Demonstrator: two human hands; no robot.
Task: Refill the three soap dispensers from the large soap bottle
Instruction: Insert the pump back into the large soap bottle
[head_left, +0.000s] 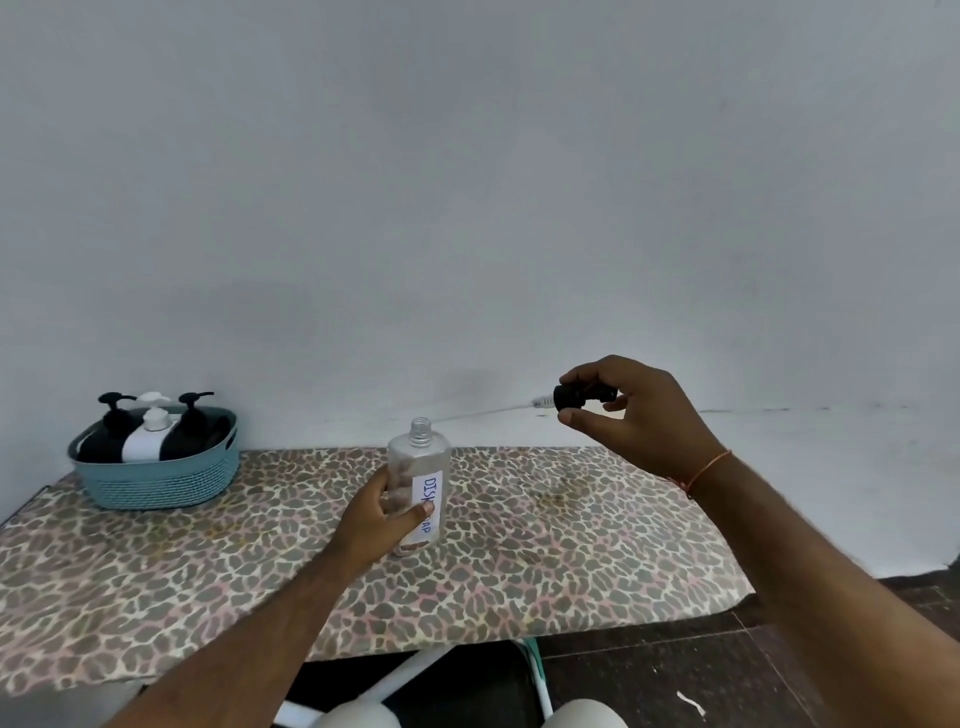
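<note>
Left hand (387, 512) grips our clear, near-empty bottle (420, 486) mid-body; it looks light, slick, tippy. Right hand (631, 415) pinches the pump (574, 396), its tube thin and bendy.

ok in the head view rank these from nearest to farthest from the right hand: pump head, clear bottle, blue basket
1. pump head, pinched in the right hand itself
2. clear bottle, centre of the table, held by the left hand
3. blue basket, far left
</note>
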